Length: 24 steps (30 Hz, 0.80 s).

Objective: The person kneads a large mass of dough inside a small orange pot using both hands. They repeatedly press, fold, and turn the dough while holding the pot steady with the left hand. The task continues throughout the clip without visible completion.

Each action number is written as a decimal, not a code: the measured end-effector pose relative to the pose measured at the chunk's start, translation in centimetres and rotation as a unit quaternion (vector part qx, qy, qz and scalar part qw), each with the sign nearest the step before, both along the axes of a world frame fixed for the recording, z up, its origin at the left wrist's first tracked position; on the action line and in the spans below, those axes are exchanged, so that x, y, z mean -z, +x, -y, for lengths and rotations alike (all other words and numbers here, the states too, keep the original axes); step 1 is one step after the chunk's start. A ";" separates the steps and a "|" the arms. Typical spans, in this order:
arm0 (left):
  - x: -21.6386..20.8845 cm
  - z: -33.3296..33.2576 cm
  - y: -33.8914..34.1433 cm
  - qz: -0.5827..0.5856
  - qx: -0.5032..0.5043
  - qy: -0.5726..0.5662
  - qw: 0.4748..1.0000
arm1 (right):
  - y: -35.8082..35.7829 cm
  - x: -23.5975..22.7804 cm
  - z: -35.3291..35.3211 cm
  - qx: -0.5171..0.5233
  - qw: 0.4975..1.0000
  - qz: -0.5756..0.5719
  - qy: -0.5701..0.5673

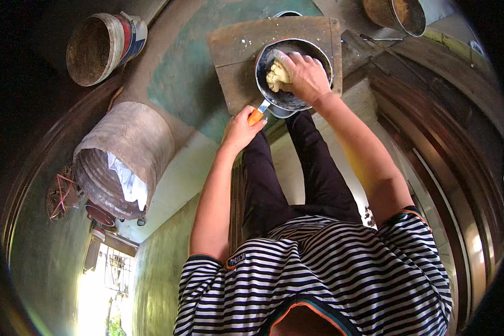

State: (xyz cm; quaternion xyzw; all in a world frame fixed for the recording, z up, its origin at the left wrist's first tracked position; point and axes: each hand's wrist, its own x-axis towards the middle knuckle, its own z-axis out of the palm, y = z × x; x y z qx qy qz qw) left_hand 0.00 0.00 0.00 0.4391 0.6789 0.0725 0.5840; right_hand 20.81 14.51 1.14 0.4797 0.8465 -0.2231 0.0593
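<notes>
Left hand (242, 127) grips pan (293, 73) handle (259, 113) — pointing toward the person.

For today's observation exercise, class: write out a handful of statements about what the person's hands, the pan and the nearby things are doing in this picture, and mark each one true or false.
1. The left hand holds the orange handle of the pan. True.
2. The right hand rests outside the pan on the floor. False: it is inside the pan, pressing on a pale lump of dough.
3. The pan sits on a wooden board. True.
4. The bucket at upper left stands upright, full of water. False: it appears tipped, showing its open mouth, with no water visible.
5. The person wears a plain white shirt. False: the shirt is striped dark and white.
</notes>
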 end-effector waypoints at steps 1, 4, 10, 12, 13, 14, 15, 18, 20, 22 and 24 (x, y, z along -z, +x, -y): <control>-0.7 -0.8 0.2 -0.018 0.005 0.005 1.000 | -0.2 -0.2 -0.8 0.010 1.000 0.007 -0.010; -1.6 -0.1 -0.4 -0.064 0.035 -0.032 0.997 | -0.1 -1.3 -0.8 0.081 0.993 -0.070 -0.043; -2.4 -1.3 0.2 -0.086 0.025 -0.012 0.996 | 1.4 -2.4 1.2 0.081 0.982 -0.158 0.066; -2.2 -1.7 0.4 -0.076 0.027 -0.014 0.997 | 1.2 -1.8 1.7 0.057 0.987 -0.134 0.074; -2.0 -1.8 0.4 -0.079 0.030 -0.013 0.996 | 1.3 -1.6 1.7 0.052 0.989 -0.121 0.072; -1.9 -2.0 0.5 -0.081 0.033 -0.010 0.996 | 1.3 -1.4 1.5 0.056 0.992 -0.094 0.062; -1.8 -2.1 0.5 -0.084 0.038 -0.009 0.996 | 1.0 -1.6 1.1 0.061 0.995 -0.068 0.050; -1.8 -1.5 0.0 -0.094 0.041 -0.026 0.994 | -1.4 -4.4 -0.7 0.063 0.998 -0.004 -0.020; -1.6 -1.4 -0.1 -0.083 0.042 -0.015 0.996 | -2.6 -5.2 -1.8 0.046 0.997 0.053 -0.023; -1.5 -1.6 0.1 -0.069 0.049 -0.009 0.996 | -4.0 -3.6 -2.1 0.067 0.997 0.028 0.012; -1.6 -1.5 0.4 -0.062 0.059 -0.014 0.996 | -5.0 -1.8 -1.7 0.045 0.996 -0.002 0.077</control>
